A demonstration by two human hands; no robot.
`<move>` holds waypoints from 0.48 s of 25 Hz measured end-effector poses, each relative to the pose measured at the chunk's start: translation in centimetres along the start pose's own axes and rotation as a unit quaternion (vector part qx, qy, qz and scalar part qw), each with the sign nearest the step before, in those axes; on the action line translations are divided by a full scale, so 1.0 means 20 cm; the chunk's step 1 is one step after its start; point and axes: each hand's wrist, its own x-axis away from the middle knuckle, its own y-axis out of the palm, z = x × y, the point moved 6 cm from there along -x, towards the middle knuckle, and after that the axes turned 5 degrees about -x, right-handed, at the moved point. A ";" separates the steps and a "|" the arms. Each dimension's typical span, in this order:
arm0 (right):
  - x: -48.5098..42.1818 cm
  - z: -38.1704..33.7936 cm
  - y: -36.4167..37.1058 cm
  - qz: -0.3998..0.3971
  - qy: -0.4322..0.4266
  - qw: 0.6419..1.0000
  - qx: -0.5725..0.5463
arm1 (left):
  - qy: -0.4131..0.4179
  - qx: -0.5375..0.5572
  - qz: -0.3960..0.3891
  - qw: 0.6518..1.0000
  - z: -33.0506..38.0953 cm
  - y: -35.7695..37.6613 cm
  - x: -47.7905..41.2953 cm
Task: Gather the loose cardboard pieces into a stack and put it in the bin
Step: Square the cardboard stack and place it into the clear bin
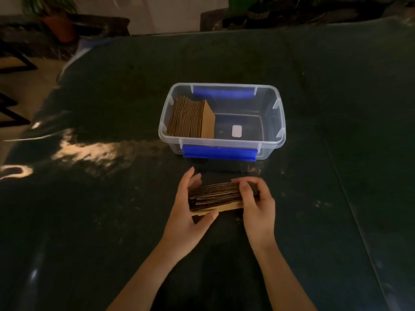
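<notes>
A stack of brown cardboard pieces [215,195] is held edge-up just above the dark table, a little in front of the bin. My left hand [187,217] grips its left end, thumb underneath at the near side. My right hand [258,205] clasps the right end, fingers curled over the top. The clear plastic bin [277,133] with blue latches stands beyond the hands. Inside it, another stack of cardboard pieces [190,118] leans against the left wall. The right half of the bin shows its bare floor with a small white label.
The table [112,198] is covered in a dark glossy sheet with light glare at the left. A potted plant in a terracotta pot [59,25] stands beyond the far left edge. Dark furniture frames show at the far left.
</notes>
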 end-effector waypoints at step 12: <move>0.01 0.03 0.04 0.112 -0.012 0.993 -0.034 | 0.024 0.102 -0.053 0.993 -0.06 0.05 0.01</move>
